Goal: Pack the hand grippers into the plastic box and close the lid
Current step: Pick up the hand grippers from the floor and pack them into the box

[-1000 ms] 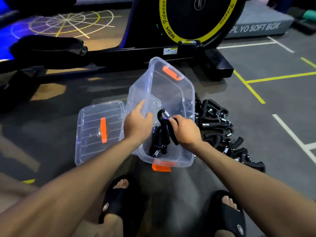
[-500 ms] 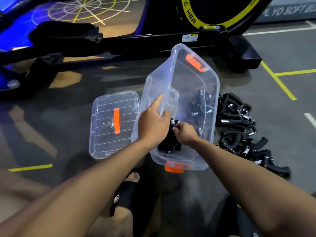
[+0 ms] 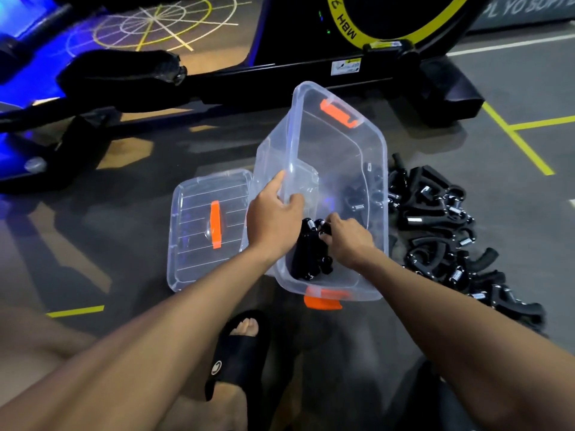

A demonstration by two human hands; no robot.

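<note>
A clear plastic box (image 3: 339, 144) with orange latches stands tilted on the floor, its far end raised. My left hand (image 3: 272, 217) grips its left rim. My right hand (image 3: 348, 239) reaches inside and pinches a black hand gripper (image 3: 317, 227) at its top, above several black hand grippers (image 3: 306, 259) lying at the near end of the box. A pile of black hand grippers (image 3: 441, 231) lies on the floor right of the box. The clear lid (image 3: 199, 234) with an orange handle lies flat on the floor to the left of the box.
A black exercise machine with a yellow-ringed wheel (image 3: 373, 32) stands just behind the box, its base bar (image 3: 249, 79) running left. My feet in black slides (image 3: 236, 356) are near the bottom. Yellow and white lines mark the grey floor.
My right hand has lowered the hand gripper deeper into the box onto the ones inside. My left hand has stayed on the rim. The camera view has shifted.
</note>
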